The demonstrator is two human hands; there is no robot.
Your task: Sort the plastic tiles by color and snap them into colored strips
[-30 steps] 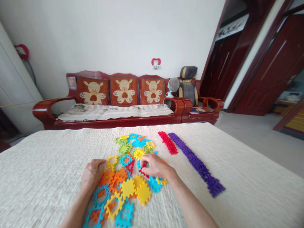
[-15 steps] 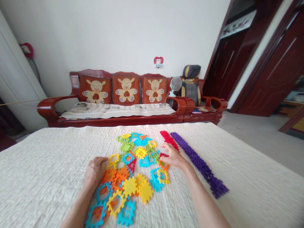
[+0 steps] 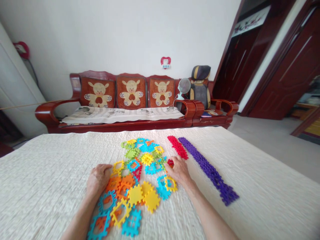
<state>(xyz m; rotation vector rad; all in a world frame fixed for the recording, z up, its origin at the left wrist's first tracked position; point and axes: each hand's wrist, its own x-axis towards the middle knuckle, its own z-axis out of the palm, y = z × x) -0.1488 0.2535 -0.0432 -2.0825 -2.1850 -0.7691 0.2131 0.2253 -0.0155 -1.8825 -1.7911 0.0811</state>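
Colourful interlocking plastic tiles lie in a loose spread between my hands. My left hand rests at the spread's left edge, fingers curled together, beside a yellow frame tile and orange tiles; whatever is under its fingers is hidden. On the right side, my right hand has its thumb and fingers bent around a red tile, partly covered by them. Below that hand are a yellow arched tile and a blue tile. Flat yellow tiles lie nearer me.
A red strip of joined tiles and a long purple strip lie to the right on the cream table cover. Beyond the table stand a wooden sofa with bear cushions and a small fan.
My right hand has come down and slightly left, its fingers closing over the red tile and covering the orange one. The left hand stays almost in place. The view has shifted slightly.
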